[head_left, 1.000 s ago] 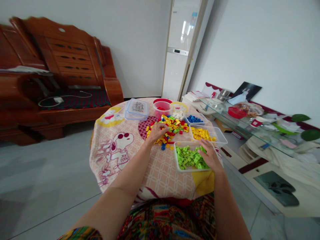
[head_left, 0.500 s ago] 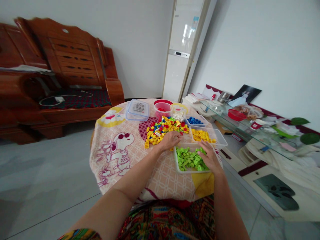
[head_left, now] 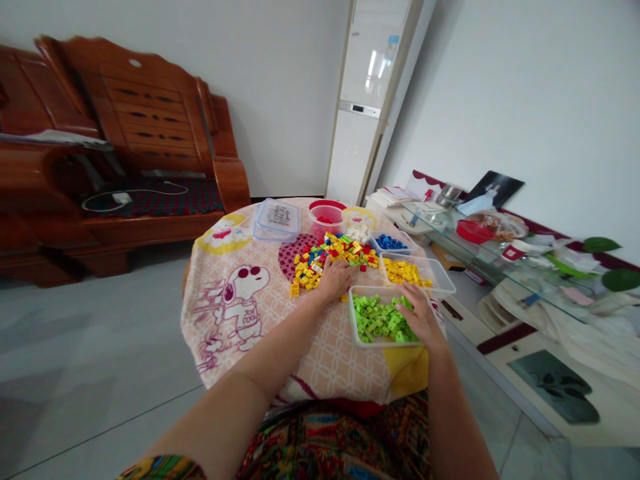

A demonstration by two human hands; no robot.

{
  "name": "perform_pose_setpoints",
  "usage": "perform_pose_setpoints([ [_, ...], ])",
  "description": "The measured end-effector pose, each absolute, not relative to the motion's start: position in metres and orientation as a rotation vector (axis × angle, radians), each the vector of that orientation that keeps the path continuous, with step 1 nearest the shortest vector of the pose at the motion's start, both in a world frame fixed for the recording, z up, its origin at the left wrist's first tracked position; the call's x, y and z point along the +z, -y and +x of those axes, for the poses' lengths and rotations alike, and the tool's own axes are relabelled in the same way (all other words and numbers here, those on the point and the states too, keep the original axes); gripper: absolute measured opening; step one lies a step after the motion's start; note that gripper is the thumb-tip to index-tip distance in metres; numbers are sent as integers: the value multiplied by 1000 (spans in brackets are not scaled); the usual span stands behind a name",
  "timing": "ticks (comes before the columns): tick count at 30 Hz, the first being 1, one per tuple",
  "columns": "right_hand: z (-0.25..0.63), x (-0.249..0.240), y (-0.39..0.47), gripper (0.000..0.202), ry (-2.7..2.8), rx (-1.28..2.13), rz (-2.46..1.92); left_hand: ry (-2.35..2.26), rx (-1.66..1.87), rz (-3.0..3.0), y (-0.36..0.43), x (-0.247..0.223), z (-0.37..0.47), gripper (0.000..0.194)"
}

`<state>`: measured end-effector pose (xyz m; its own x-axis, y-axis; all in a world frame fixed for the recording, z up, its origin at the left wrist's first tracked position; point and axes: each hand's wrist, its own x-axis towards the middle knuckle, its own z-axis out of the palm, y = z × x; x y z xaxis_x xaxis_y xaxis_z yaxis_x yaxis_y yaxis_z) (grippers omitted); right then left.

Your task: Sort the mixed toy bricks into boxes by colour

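Note:
A heap of mixed toy building bricks (head_left: 345,250), mostly yellow with red, blue and green ones, lies in the middle of the cloth-covered table. At its near edge rests my left hand (head_left: 335,280), palm down, with fingers apart and touching bricks; I see nothing held in it. My right hand (head_left: 420,313) lies over the right rim of a clear plastic box (head_left: 354,333), fingers stretched over the green bricks (head_left: 375,317) inside. Behind that hand stands a box with yellow bricks (head_left: 403,271), and farther back a box of blue bricks (head_left: 390,241).
At the back are a pink tub (head_left: 327,220) with red bricks, a pile of white bricks (head_left: 359,231) and stacked clear lids (head_left: 277,221). A cluttered glass-topped cabinet (head_left: 500,253) stands on the right, a wooden bench (head_left: 150,133) on the left.
My left hand has moved left, from near the boxes to the brick heap, and its fingers have spread. My right hand stays over the green bricks' box.

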<state>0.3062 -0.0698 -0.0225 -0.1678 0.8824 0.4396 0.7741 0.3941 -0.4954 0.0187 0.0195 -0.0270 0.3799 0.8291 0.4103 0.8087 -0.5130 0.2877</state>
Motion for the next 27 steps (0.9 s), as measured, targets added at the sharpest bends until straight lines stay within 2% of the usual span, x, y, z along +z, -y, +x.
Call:
perform_pose_setpoints([
  [9, 304, -20, 71, 53, 1967, 200, -1423, -1418, 945, 2357, -17, -10, 10, 33],
  [16, 305, -20, 71, 53, 1978, 207, -1416, -998, 1179, 2234, -6, 10, 10, 32],
  [27, 307, -23, 69, 54, 1973, 203, -1420, -573, 923, 2104, 15, 24, 24, 27],
])
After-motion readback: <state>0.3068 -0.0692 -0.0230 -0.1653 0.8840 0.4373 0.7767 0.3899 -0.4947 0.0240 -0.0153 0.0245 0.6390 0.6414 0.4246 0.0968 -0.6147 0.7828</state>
